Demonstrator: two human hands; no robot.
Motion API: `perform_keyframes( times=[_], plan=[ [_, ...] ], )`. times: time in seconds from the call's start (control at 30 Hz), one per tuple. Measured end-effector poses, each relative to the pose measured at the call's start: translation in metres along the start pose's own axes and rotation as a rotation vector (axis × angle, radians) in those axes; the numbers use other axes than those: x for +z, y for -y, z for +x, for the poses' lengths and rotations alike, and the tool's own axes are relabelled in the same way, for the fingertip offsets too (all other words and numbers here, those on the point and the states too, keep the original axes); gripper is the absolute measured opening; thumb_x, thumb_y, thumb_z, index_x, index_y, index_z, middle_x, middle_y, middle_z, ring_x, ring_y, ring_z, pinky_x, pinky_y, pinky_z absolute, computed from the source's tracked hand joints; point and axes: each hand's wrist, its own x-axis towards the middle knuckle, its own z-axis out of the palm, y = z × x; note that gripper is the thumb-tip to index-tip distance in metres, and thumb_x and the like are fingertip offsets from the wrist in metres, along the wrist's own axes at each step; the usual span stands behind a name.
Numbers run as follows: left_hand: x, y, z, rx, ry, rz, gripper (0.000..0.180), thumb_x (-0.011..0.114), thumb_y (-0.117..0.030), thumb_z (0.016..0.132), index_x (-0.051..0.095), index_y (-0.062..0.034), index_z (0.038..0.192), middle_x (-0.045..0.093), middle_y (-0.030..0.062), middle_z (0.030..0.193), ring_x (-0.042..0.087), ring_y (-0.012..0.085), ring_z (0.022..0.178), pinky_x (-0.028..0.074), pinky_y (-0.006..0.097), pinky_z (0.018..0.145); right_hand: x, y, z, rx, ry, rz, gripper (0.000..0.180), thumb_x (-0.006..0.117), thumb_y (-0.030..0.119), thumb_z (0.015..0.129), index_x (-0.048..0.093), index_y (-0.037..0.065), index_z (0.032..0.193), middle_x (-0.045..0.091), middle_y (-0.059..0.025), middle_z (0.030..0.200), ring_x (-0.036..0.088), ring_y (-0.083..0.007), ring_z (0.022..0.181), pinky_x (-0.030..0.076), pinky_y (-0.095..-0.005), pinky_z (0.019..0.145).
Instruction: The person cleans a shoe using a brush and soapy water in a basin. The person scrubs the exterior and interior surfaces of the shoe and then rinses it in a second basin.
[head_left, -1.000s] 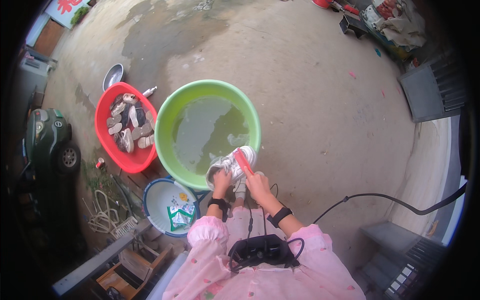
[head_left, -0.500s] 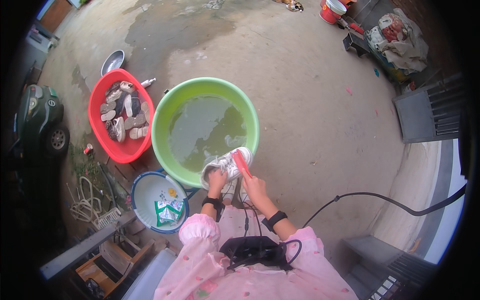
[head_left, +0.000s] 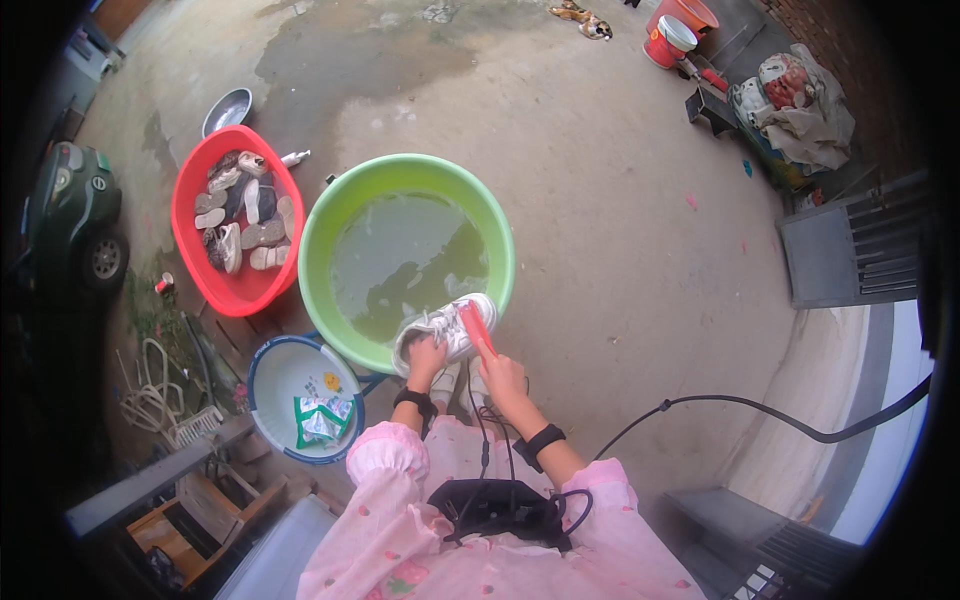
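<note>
My left hand (head_left: 427,355) grips a white lace-up sneaker (head_left: 440,328) at its heel opening, with some fingers hidden inside. The shoe is held over the near rim of a large green basin (head_left: 316,260) of cloudy water. Closed round the handle of a red brush (head_left: 478,328), my right hand (head_left: 502,376) presses it against the side of the shoe near the toe. The bristles are hidden. A black band circles each wrist.
Left of the green basin stands a red tub (head_left: 220,295) holding several shoes. Nearer me, a white-and-blue basin (head_left: 275,372) contains a green-and-white packet (head_left: 322,420). A metal bowl (head_left: 228,112) lies farther back. A black cable (head_left: 760,403) runs off right; a dark car (head_left: 75,215) stands far left.
The view has shifted slightly, so the basins sit a little farther left. Both hands keep their hold on the sneaker and brush, and the brush stays against the shoe.
</note>
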Motion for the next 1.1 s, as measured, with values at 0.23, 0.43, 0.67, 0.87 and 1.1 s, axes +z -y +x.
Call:
perform_keyframes(
  times=[0.23, 0.43, 0.67, 0.87, 1.1],
  plan=[
    [-0.008, -0.01, 0.0, 0.005, 0.079, 0.048, 0.041, 0.047, -0.035, 0.071, 0.053, 0.0036, 0.083, 0.05, 0.0252, 0.09, 0.044, 0.0363, 0.09, 0.029, 0.042, 0.082, 0.005, -0.018, -0.005, -0.029, -0.007, -0.097, 0.042, 0.049, 0.015, 0.069, 0.041, 0.012, 0.11, 0.051, -0.0128, 0.057, 0.053, -0.0278, 0.05, 0.043, -0.0366, 0.045],
    [-0.008, -0.004, 0.007, 0.009, 0.113, -0.017, 0.041, 0.047, -0.035, 0.07, 0.053, 0.0037, 0.08, 0.05, 0.0254, 0.089, 0.043, 0.0372, 0.091, 0.031, 0.043, 0.08, 0.004, 0.002, 0.022, -0.009, -0.054, -0.054, 0.042, 0.049, 0.015, 0.069, 0.042, 0.009, 0.109, 0.053, -0.0121, 0.057, 0.054, -0.025, 0.049, 0.043, -0.0345, 0.044],
    [-0.008, -0.015, -0.003, -0.006, 0.066, 0.059, 0.034, 0.048, -0.032, 0.07, 0.054, 0.0005, 0.08, 0.05, 0.0246, 0.088, 0.042, 0.0356, 0.09, 0.03, 0.043, 0.08, -0.006, 0.011, -0.014, -0.004, 0.079, 0.016, 0.037, 0.047, 0.013, 0.07, 0.044, 0.008, 0.106, 0.052, -0.0153, 0.056, 0.053, -0.029, 0.049, 0.043, -0.0367, 0.046],
    [-0.005, -0.014, -0.002, -0.05, 0.042, -0.02, 0.031, 0.049, -0.029, 0.07, 0.055, -0.0018, 0.082, 0.044, 0.0247, 0.097, 0.038, 0.0389, 0.094, 0.032, 0.045, 0.079, 0.015, 0.006, 0.036, -0.055, -0.022, -0.018, 0.039, 0.048, 0.014, 0.069, 0.044, 0.009, 0.107, 0.052, -0.0125, 0.055, 0.053, -0.0259, 0.047, 0.043, -0.0357, 0.044],
    [-0.009, -0.014, -0.007, -0.057, 0.019, -0.02, 0.032, 0.048, -0.031, 0.07, 0.055, -0.0019, 0.082, 0.045, 0.0237, 0.096, 0.039, 0.0387, 0.093, 0.032, 0.044, 0.079, -0.006, -0.007, -0.028, -0.004, 0.161, -0.07, 0.043, 0.049, 0.015, 0.07, 0.039, 0.011, 0.112, 0.053, -0.0135, 0.064, 0.053, -0.0285, 0.053, 0.044, -0.0363, 0.048]
  ],
)
